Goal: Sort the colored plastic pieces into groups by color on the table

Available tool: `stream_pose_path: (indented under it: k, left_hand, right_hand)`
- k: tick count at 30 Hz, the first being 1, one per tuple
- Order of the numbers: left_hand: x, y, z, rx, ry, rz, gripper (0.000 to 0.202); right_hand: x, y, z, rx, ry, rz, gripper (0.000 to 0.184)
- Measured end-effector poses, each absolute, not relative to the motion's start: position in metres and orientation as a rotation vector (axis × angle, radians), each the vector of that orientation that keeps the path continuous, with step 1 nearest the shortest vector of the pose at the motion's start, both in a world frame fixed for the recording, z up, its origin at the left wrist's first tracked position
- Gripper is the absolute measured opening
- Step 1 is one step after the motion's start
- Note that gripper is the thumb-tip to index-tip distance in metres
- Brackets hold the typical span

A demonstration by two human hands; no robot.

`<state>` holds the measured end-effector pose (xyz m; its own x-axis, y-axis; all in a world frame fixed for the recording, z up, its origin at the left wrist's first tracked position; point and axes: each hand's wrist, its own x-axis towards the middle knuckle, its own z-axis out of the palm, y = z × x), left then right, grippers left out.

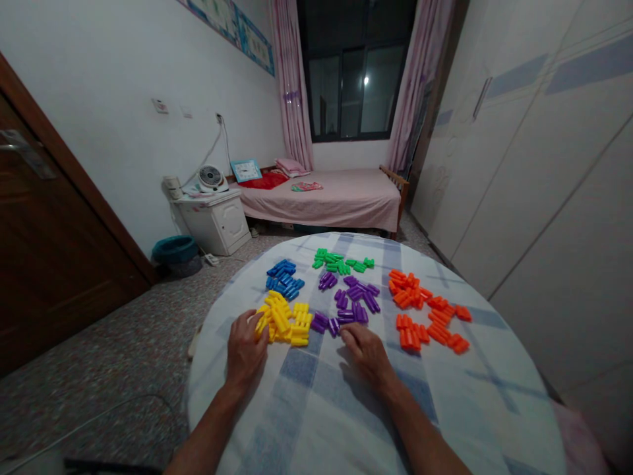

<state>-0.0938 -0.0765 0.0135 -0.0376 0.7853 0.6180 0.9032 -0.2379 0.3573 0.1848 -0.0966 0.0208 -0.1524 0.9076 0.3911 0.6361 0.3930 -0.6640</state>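
My left hand [246,348] rests at the left edge of a heap of yellow plastic building blocks [280,318]. Its thumb and fingers are apart and touch the outer yellow pieces. With bent fingers drawn together, my right hand [366,349] has its fingertips at the near end of a small purple building block [334,326]; the grip is partly hidden. More purple blocks [357,290] lie loosely spread beyond it. Blue blocks [285,280] form a group behind the yellow ones. Green blocks [339,261] lie at the far side, and orange blocks [429,310] are on the right.
The round table has a blue-and-white checked cloth [316,409]. Past it stand a bed [341,194], a white cabinet [222,221] with a small fan [211,177], and a bin [175,251]. A wardrobe [524,198] runs along the right, and a door [59,264] is at left.
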Motion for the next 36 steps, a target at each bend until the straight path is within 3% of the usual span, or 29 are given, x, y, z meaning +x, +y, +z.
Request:
stream_pose_path:
  k: [6,10,16,18,24,30,36]
  left_hand:
    - [-0.052,-0.096,0.031,-2.378,-1.498,-1.092,0.027]
    - [-0.021,-0.102,0.035,-2.714,-1.36,-0.735,0.025]
    - [0.015,-0.088,0.031,-2.811,-1.365,-0.254,0.016]
    - [0.022,-0.079,0.03,-2.828,-1.345,-0.26,0.016]
    - [0.033,-0.053,0.034,-2.941,-1.304,-0.353,0.026]
    - [0.036,0.007,0.042,-2.696,-1.559,-0.861,0.025]
    - [0.045,0.073,0.033,-2.615,-1.826,-0.867,0.034]
  right_hand:
    - [0.18,-0.095,0.015,-1.336,-2.036,0.266,0.021]
    - [0.184,-0.093,0.017,-1.34,-1.977,0.148,0.026]
    - [0.184,-0.096,0.019,-1.426,-2.058,0.258,0.02]
    - [0.184,-0.095,0.015,-1.407,-2.077,0.243,0.019]
    - [0.185,-0.091,0.006,-1.37,-1.994,0.164,0.038]
    - [0.189,-0.085,0.009,-1.409,-1.731,0.111,0.035]
    - [0.202,-0.077,0.0,-1.433,-1.568,0.132,0.03]
